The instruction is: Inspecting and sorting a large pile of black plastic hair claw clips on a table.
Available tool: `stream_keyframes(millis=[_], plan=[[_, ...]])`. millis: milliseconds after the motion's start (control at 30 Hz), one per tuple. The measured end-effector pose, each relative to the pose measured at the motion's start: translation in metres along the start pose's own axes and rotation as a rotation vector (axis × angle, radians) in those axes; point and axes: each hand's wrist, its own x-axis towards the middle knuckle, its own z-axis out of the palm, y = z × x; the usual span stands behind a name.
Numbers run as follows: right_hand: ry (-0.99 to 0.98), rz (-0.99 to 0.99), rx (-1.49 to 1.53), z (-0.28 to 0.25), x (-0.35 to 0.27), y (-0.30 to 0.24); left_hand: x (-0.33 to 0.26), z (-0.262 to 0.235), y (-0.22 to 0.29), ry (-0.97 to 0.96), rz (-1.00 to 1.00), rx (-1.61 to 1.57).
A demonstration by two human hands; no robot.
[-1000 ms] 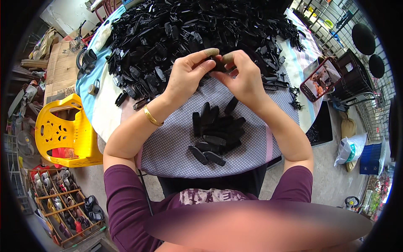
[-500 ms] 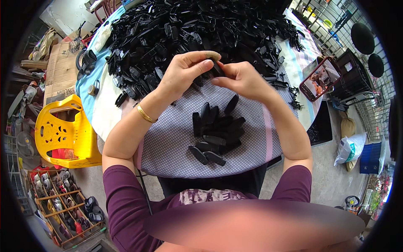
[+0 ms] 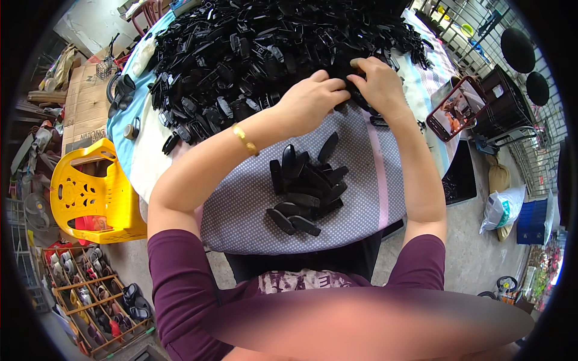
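A large heap of small black plastic pieces [image 3: 241, 57] covers the far part of the table. Both my hands are at its near right edge, close together. My left hand [image 3: 310, 102] has its fingers curled over the edge of the heap; whatever is at its fingertips is mostly hidden. My right hand [image 3: 379, 87] has thumb and forefinger bent around a black plastic piece [image 3: 356, 91], dark against the heap behind. Nearer to me, a small pile of elongated, rounded black pieces [image 3: 307, 186] lies on the dotted grey cloth [image 3: 241, 222].
A phone [image 3: 457, 108] showing a lit picture stands at the table's right edge. To the left are a yellow plastic chair [image 3: 108, 198] and a wooden shoe rack [image 3: 90, 295]. A small round object [image 3: 132, 128] sits on the table's left edge. Wire mesh panels line the right side.
My hands were together around a dark piece above the near edge of the heap. Both have shifted right, and the right hand has also reached farther into the heap. The small pile looks much the same.
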Motion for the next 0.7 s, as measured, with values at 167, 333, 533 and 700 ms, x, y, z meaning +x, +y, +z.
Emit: stream_keyframes(millis=[167, 333, 533, 700], plan=[[-0.32, 0.187, -0.171, -0.026, 0.001, -0.005, 0.001, 0.011, -0.008, -0.112, 0.04, 0.171], [-0.214, 0.111, -0.045, -0.026, -0.001, 0.006, -0.013, -0.015, 0.002, 0.08, -0.475, -0.718], [-0.247, 0.225, 1.012, -0.025, -0.006, -0.05, -0.033, -0.027, -0.011, 0.314, -0.841, -1.652], [-0.18, 0.223, 1.103, -0.005, -0.016, -0.069, -0.035, -0.029, -0.007, 0.363, -0.826, -1.476]])
